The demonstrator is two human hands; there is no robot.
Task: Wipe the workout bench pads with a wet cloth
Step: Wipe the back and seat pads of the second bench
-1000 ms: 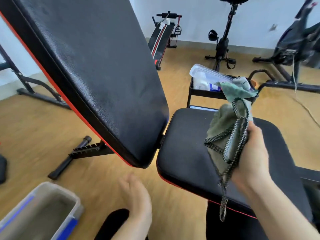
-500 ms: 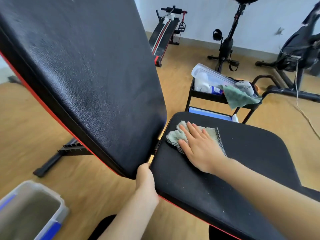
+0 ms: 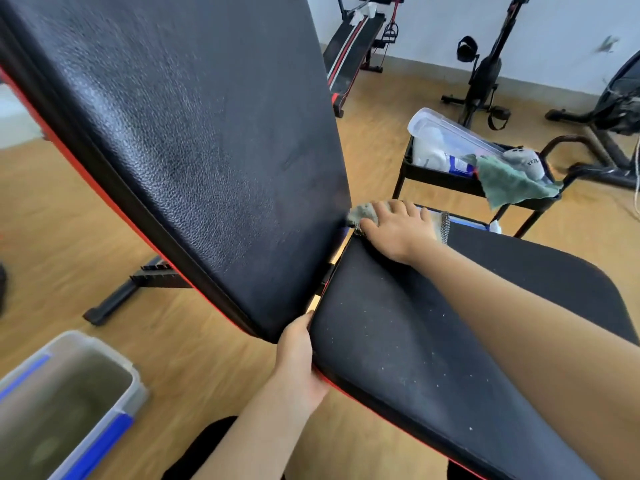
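The workout bench has a raised black back pad (image 3: 194,140) with red trim and a flat black seat pad (image 3: 433,327) speckled with pale dust. My right hand (image 3: 398,228) lies flat, fingers spread, on a grey-green cloth (image 3: 362,215) at the seat pad's far corner, right against the back pad's edge. The cloth's checkered hem (image 3: 445,226) shows beside my wrist. My left hand (image 3: 298,355) grips the near corner of the seat pad, thumb up by the gap between the two pads.
A plastic tub of murky water (image 3: 65,407) sits on the wooden floor at bottom left. A black cart (image 3: 446,180) behind the bench holds a clear box and a green cloth (image 3: 509,183). An exercise bike (image 3: 485,74) and a sit-up bench (image 3: 353,53) stand by the wall.
My right hand brought the cloth down onto the seat pad, then slid it away from me to the far corner by the back pad. My left hand took hold of the seat's near corner.
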